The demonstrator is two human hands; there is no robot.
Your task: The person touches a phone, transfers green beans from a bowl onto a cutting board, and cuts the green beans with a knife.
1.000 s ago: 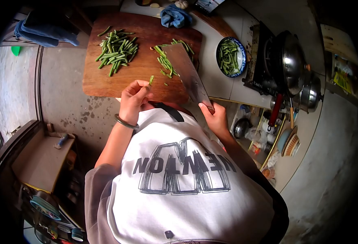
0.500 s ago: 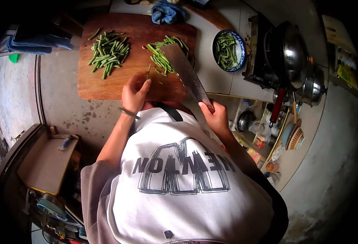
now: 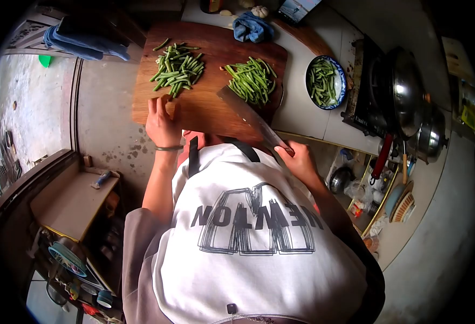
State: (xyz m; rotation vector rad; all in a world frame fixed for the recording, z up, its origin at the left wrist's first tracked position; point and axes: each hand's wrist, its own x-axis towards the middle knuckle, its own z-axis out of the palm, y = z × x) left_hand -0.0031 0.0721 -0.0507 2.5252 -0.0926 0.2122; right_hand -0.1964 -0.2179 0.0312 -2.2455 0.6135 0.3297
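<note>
1. Two green-bean piles [image 3: 251, 81] are separated on the upper-centre chopping board [image 3: 205, 116], presumably against mixing.
2. Cleaver [image 3: 252, 119] is gripped in the closed right hand [image 3: 300, 161].
3. Left hand [image 3: 162, 126] is half-curled; contents cannot be told.

My beans [image 3: 251, 81] are green, my board [image 3: 199, 116] reddish brown, my bowl [image 3: 343, 81] blue-patterned around white, my apron [image 3: 270, 281] white with black lettering.
</note>
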